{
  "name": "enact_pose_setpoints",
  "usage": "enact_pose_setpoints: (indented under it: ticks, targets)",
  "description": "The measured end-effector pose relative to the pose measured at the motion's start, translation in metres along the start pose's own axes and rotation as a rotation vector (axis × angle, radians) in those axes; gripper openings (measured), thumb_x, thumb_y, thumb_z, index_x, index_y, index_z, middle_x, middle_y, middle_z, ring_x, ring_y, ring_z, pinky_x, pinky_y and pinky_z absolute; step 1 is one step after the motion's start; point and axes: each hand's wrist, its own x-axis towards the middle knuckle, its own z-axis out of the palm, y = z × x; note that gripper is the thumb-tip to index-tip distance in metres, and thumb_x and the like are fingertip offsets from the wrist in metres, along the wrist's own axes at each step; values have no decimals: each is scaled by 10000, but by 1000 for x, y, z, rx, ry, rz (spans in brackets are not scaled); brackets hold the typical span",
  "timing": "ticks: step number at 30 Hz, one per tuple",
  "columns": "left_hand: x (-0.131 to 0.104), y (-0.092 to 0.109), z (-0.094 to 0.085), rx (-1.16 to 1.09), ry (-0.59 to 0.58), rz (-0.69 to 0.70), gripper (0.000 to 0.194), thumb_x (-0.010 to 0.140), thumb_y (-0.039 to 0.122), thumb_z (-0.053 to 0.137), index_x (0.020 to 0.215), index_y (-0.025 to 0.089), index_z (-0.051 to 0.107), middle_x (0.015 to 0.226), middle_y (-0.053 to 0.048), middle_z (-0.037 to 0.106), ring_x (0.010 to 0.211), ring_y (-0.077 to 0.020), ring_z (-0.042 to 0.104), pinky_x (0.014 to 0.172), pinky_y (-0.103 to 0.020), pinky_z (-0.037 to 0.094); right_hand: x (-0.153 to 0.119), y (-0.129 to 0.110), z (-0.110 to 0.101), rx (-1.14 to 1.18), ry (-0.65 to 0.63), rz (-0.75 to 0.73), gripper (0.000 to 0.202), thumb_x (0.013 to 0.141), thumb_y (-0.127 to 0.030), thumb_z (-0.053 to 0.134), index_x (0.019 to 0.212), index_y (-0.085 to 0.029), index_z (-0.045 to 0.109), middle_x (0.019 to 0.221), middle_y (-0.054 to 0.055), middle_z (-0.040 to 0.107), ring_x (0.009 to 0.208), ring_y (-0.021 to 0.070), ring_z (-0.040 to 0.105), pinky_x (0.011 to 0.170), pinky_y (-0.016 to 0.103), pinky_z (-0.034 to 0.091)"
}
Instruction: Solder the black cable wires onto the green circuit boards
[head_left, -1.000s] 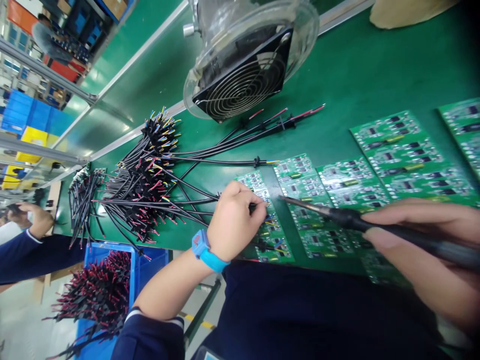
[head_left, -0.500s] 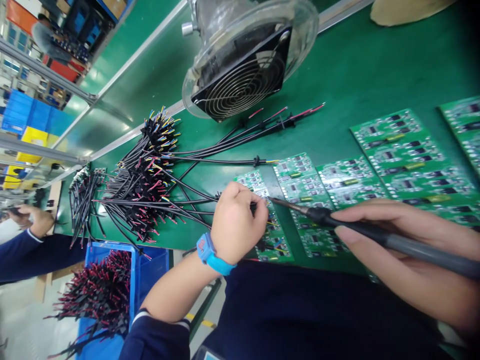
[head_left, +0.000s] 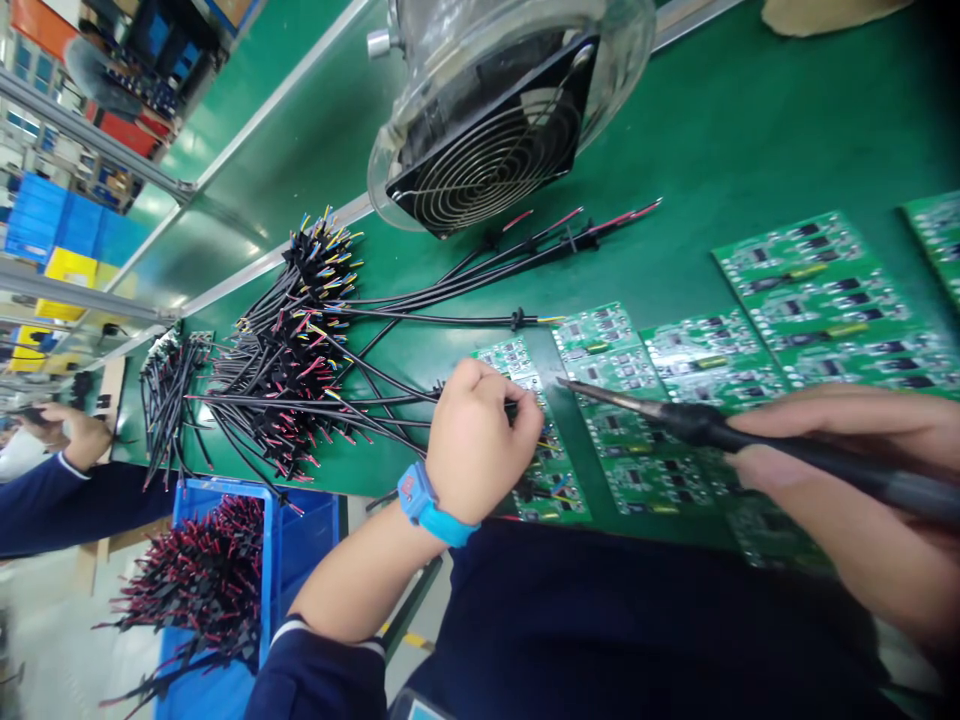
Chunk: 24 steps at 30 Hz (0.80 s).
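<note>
Bright, even overhead light; soft shadows, edges warped, right side blurred.

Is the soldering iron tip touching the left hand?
Apart. The head view shows green board between the soldering iron tip and the left hand.

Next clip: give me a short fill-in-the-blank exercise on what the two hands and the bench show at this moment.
1. The right hand grips a soldering ____.
2. The left hand pinches a black cable over a green circuit ____.
3. The left wrist wears a ____ strap.
4. Below the bench edge, a blue bin holds black and ____ wires.

Missing words: iron; board; blue; red
</note>
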Motion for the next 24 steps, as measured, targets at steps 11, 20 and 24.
enact_pose_setpoints:
  ticks: [11, 20, 24]
  targets:
    - [0, 0, -5, 60, -67, 34, 197, 806, 214, 445, 773, 77, 583, 944, -75, 479, 927, -119, 443, 874, -260, 366, 15, -3, 5, -9, -20, -93, 387, 909, -655, 546, 958, -288, 660, 881, 32, 643, 733, 150, 613, 657, 303, 472]
    - [5, -4, -5, -10, -92, 59, 174, 813, 173, 455, 781, 41, 563, 866, -82, 464, 856, -99, 431, 829, -223, 376, 16, -10, 5, -39, -21, -92, 414, 920, -661, 528, 961, -274, 668, 878, 36, 655, 781, 157, 645, 689, 304, 492]
    - [8, -5, -6, -13, -100, 59, 146, 794, 165, 480, 760, 49, 561, 854, -76, 469, 828, -91, 438, 812, -212, 380, 19, -18, 7, -90, 1, -65, 448, 869, -704, 562, 973, -282, 671, 886, 48, 639, 824, 181, 646, 691, 320, 497]
